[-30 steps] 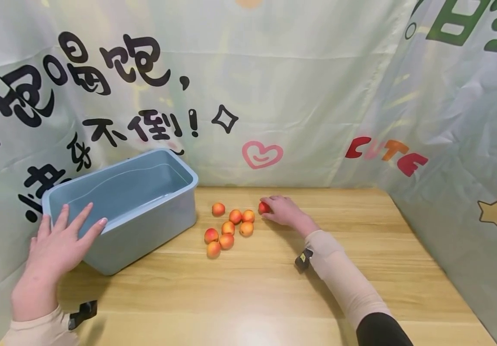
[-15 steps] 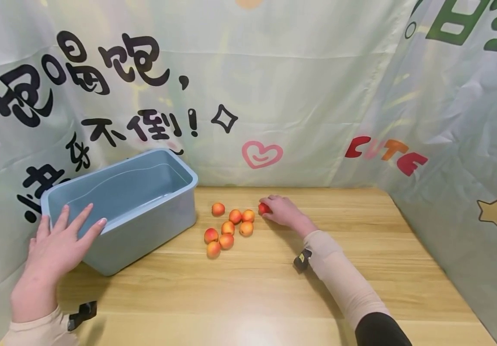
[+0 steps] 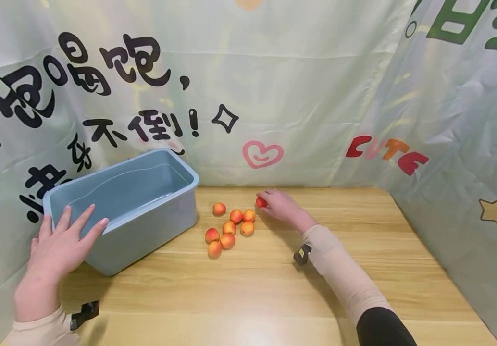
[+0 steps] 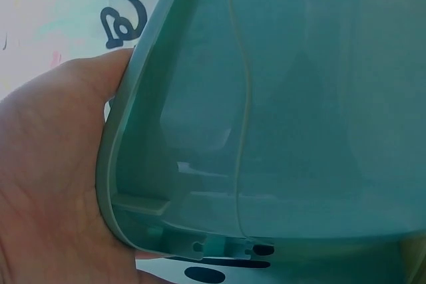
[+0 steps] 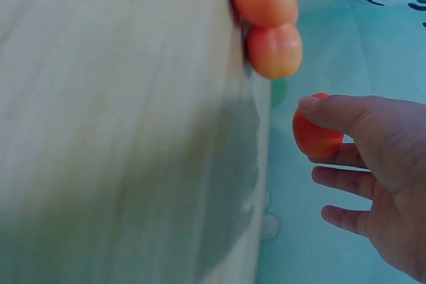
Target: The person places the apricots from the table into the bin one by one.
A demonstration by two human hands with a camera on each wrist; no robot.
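A small red-orange apricot is pinched between the thumb and fingers of my right hand, near the back of the table. In the right wrist view this apricot shows against the cloth, held by thumb and forefinger, the other fingers apart from it. My left hand rests with spread, straight fingers at the near left corner of a blue-grey plastic bin. The left wrist view shows that hand along the outside of the bin's rim. Several loose apricots lie right of the bin.
The wooden table runs back to a printed cloth hanging behind it and at both sides. One apricot lies apart from the cluster, closer to the bin.
My right hand has lifted the apricot and shifted slightly left and back with it. The left hand, the bin and the other apricots stay put.
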